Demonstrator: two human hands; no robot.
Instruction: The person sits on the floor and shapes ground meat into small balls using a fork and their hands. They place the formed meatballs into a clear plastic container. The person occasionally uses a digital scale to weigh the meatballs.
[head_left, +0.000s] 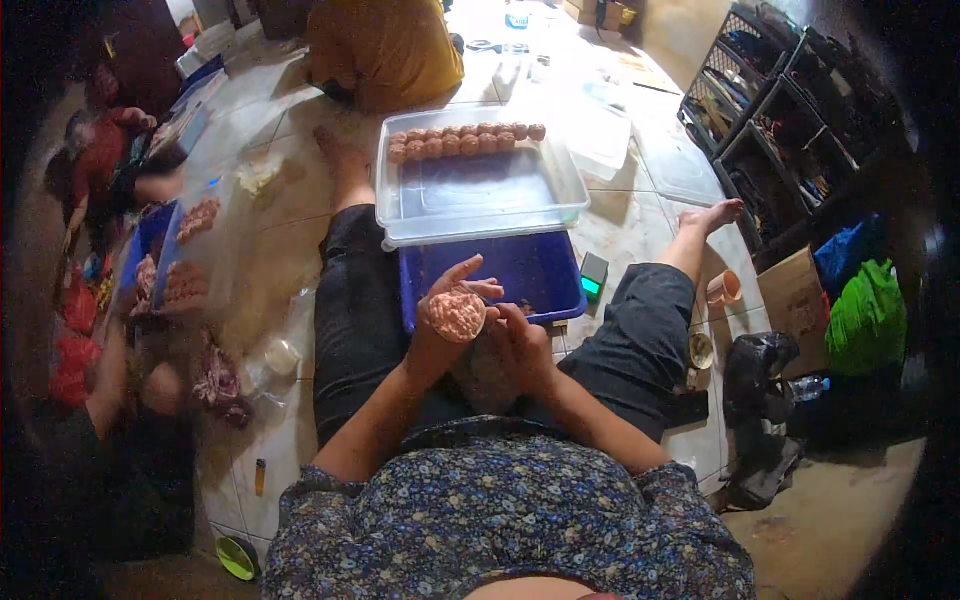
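Note:
My left hand (448, 288) cradles a pale-rimmed round of pinkish minced mixture (457, 313), its thumb and fingers spread above it. Whether the rim belongs to a wrapper or a shallow dish I cannot tell. The curled fingers of my right hand (526, 341) meet at the round's right edge; what they pinch is too small to tell. Both hands are over the near part of a blue plastic tray (491, 266). On that tray's far side rests a clear plastic container (480, 217), with two rows of reddish-brown balls (465, 142) along its far wall.
My outstretched legs flank the tray. A small box with a green-lit face (592, 277) stands beside it. At left, a person (150, 360) sits near another blue tray (157, 244) of minced mixture. Black shelving (757, 120), an orange cup (724, 289) and a lighter (260, 477) are around me.

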